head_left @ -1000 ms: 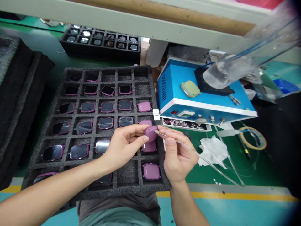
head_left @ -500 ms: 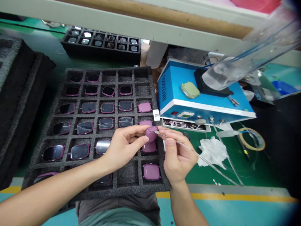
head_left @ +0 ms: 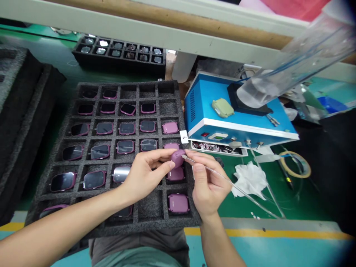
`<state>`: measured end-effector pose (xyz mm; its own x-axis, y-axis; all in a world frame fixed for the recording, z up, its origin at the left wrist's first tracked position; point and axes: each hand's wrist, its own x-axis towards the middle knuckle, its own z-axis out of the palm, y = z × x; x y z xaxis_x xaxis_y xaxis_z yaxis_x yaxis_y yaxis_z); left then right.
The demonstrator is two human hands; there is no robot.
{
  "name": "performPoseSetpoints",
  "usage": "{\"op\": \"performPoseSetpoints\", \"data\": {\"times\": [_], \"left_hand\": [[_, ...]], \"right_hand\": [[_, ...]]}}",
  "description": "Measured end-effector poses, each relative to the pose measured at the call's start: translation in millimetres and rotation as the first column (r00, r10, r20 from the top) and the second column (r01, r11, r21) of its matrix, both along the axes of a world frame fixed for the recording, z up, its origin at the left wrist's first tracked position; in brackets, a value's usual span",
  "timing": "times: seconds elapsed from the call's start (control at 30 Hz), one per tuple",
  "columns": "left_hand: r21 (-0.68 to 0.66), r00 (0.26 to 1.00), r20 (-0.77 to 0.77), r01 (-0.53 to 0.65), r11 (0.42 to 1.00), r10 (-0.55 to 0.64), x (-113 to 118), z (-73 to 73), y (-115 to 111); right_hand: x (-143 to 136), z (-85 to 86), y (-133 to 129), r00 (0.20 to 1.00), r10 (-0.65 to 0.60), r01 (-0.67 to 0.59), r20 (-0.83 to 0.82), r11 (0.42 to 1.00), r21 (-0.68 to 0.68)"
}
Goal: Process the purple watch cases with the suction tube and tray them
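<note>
My left hand [head_left: 146, 172] is closed on the edge of a purple watch case [head_left: 177, 158], held tilted above the right column of a black foam tray [head_left: 167, 221]. My right hand [head_left: 208, 185] pinches the end of a thin clear tube [head_left: 244, 194]. Its small pale tip is at the case's right edge; whether they touch, I cannot tell. The tube trails down to the right. Below the held case, another purple case [head_left: 178, 203] lies in the tray. Several purple watches with dark screens [head_left: 100, 152] fill other compartments.
A blue control box [head_left: 239, 122] with a green watch case [head_left: 222, 107] on top stands at the right. Before it are a drawer of small parts [head_left: 217, 148], a crumpled tissue [head_left: 249, 180] and a tape roll [head_left: 294, 164]. A shelf beam [head_left: 139, 27] crosses above.
The view has shifted very slightly. Both hands keep their holds, and the tube tip stays at the case's right edge.
</note>
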<state>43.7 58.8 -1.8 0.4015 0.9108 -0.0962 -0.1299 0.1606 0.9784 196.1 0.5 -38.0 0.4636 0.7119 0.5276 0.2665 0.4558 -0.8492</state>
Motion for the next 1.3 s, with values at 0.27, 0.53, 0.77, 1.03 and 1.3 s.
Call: {"op": "performPoseSetpoints", "data": {"times": [0.27,0.53,0.77,1.03,1.3], "left_hand": [[0.003,1.0,-0.003,0.01,1.0,-0.01,-1.2,2.3,1.2],[0.03,1.0,-0.029,0.007,1.0,-0.006,-0.7,4.4,4.2],[0.058,0.999,-0.04,0.01,0.998,-0.008,-0.6,5.7,4.8],[0.051,0.998,-0.052,0.021,0.998,-0.018,-1.3,4.8,5.1],[0.045,0.999,-0.028,0.02,0.999,-0.018,-0.7,4.1,4.1]], "right_hand": [[1.0,-2.5,0.4,0.999,0.035,-0.035,-0.012,0.999,-0.003],[2.4,0.6,2.9,0.999,0.046,-0.046,0.014,0.999,-0.008],[2.4,0.7,4.0,0.999,0.051,-0.05,0.015,0.999,-0.004],[2.1,2.1,4.3,0.999,0.041,-0.041,0.031,0.999,-0.005],[2.6,0.9,3.7,0.998,0.057,-0.056,0.019,0.998,-0.008]]}}
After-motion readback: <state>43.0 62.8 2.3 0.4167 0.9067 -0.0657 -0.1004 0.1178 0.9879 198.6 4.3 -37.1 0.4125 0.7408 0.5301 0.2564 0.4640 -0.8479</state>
